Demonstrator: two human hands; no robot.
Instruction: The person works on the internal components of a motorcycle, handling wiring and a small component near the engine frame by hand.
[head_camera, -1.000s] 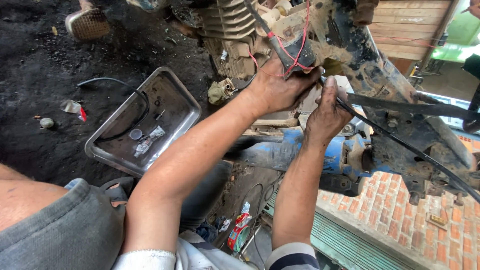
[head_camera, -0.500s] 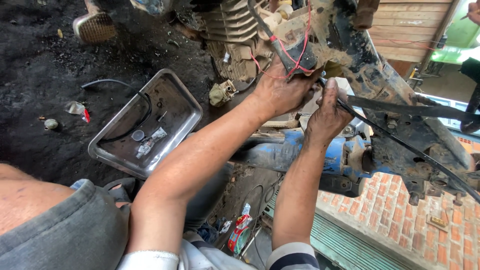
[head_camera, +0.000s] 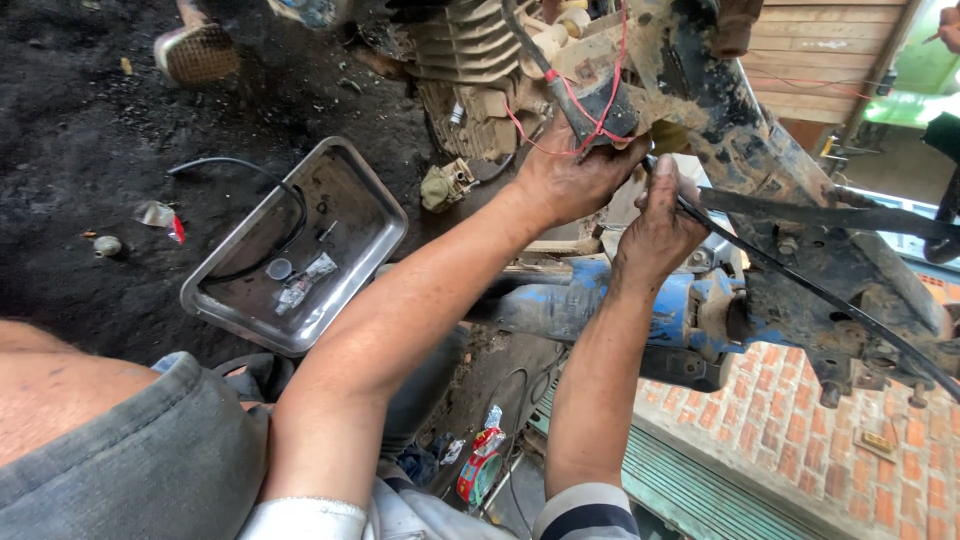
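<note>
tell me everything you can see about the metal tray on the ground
The metal tray is a shallow rectangular pan of dull, scratched steel with rounded corners and a rolled rim, lying flat but skewed on the dark dirt floor. Inside lie a looped black cable, a small round washer-like piece and a few small bits. It sits left of the left hand; neither hand touches it.

Even daylight fills the frame, brightest at the upper right, where a green area is nearly blown out. The shiny rectangular metal tray shows soft glare. The focus is sharp, and the wide lens bends the edges.
</note>
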